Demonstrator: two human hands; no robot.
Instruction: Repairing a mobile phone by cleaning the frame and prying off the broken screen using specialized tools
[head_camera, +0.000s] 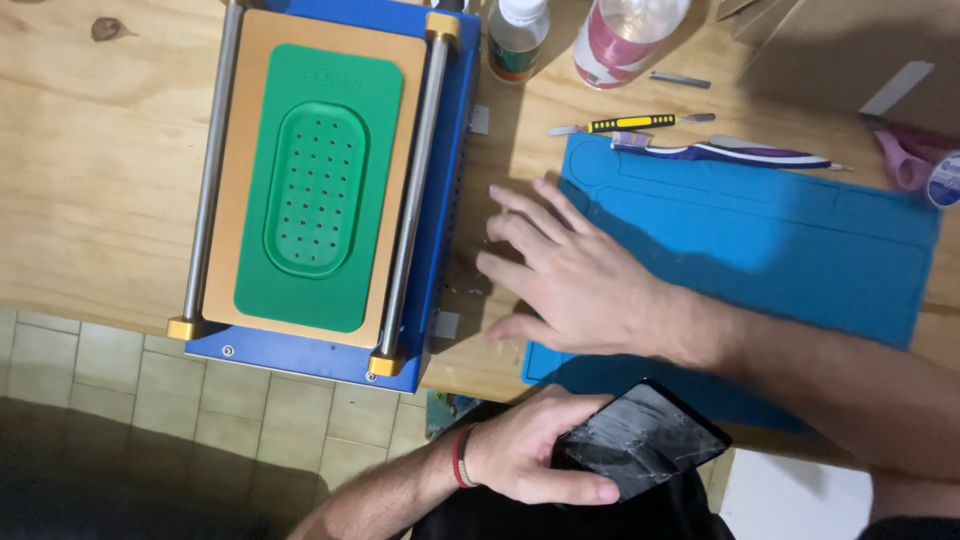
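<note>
Left hand (520, 455) grips a cracked smartphone (640, 440) below the worktop (90, 190) edge, screen up. Right hand (575, 275) lies open, fingers spread flat across the blue repair mat (800, 240) edge, beside the blue screen-separator machine (330, 190), whose green perforated pad (318, 190) sits bare.

Two bottles (517, 37), one blue mat (800, 240), one cracked phone (640, 440), two hands (580, 280).

Left hand (525, 450) grips a cracked dark phone (640, 440) below the blue mat (800, 240); right hand (575, 275) lies flat, fingers spread, across the mat's left edge, beside the blue machine (445, 200).
</note>
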